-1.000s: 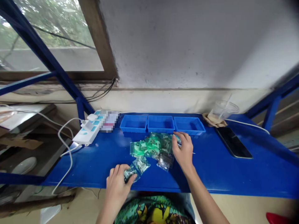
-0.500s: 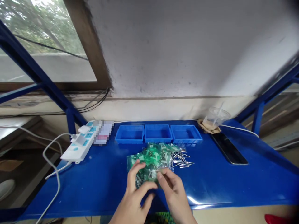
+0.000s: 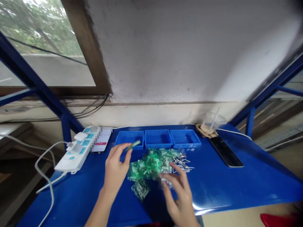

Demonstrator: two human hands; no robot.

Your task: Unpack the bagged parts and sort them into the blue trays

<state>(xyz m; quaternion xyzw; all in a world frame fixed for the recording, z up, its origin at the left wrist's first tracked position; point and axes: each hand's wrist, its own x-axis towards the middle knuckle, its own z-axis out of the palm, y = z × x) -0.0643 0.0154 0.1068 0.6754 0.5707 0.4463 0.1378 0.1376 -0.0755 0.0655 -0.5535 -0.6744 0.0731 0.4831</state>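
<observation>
My left hand (image 3: 115, 167) is raised in front of the left blue tray (image 3: 117, 142), pinching a small green plastic packet (image 3: 134, 144) between thumb and fingertips. My right hand (image 3: 180, 197) hovers at the near right side of the pile with its fingers bent and apart. A clear packet (image 3: 168, 184) lies under those fingertips; contact is hard to make out. The pile of green packets (image 3: 151, 164) with small pieces inside lies between my hands. One packet of small metal pieces (image 3: 141, 189) lies nearer to me. Loose metal pins (image 3: 186, 164) are spread right of the pile.
A middle tray (image 3: 158, 146) and a right tray (image 3: 186, 146) stand in line with the left one. A power strip (image 3: 73, 157) with cables and a phone (image 3: 102, 142) lie at left. At right are a plastic cup (image 3: 214, 121) and a dark phone (image 3: 226, 153).
My hands came together over the near packets, then parted. My left hand moved up and left with a packet. Metal pins right of the pile came into view as my right hand left them.
</observation>
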